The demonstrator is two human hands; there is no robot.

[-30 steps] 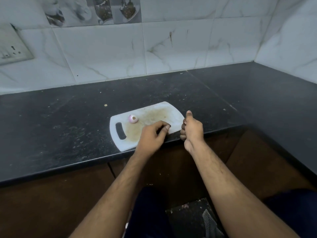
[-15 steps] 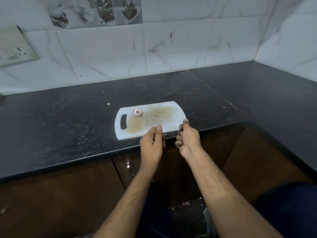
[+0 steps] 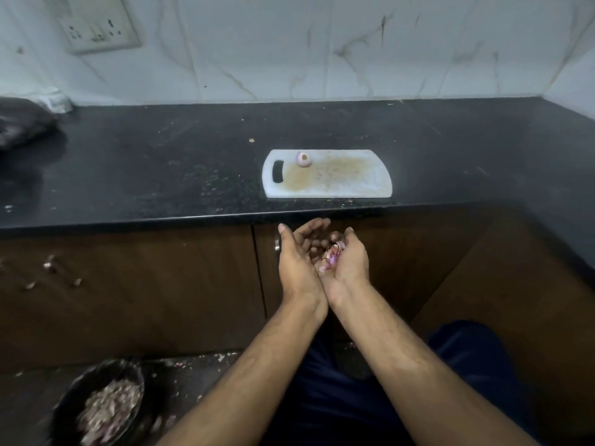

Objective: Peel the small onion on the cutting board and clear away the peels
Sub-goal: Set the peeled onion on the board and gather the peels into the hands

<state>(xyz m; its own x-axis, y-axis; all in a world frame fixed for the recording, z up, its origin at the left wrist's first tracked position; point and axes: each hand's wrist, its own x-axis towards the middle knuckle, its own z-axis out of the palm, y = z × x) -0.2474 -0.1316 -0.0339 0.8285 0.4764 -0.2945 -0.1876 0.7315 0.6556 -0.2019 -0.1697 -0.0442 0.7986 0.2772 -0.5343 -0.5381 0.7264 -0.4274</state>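
Observation:
A small peeled onion [image 3: 303, 159], pale pink, rests near the handle end of the white cutting board [image 3: 354, 185] on the black counter. Below the counter edge, in front of the cabinet, both hands are held side by side, palms up. My right hand [image 3: 347, 265] is cupped around a small heap of pink onion peels [image 3: 331, 255]. My left hand [image 3: 297, 259] presses against it with fingers spread; nothing shows in its palm.
A dark bin [image 3: 99, 403] full of onion peels stands on the floor at lower left. A dark bag [image 3: 22, 123] lies at the counter's far left. Brown cabinet doors [image 3: 161, 284] run under the counter. Peel scraps litter the floor.
Both hands have left the board's front edge and dropped below the counter, now cupped together with the peels. The view has pulled back and tilted down, showing the bin.

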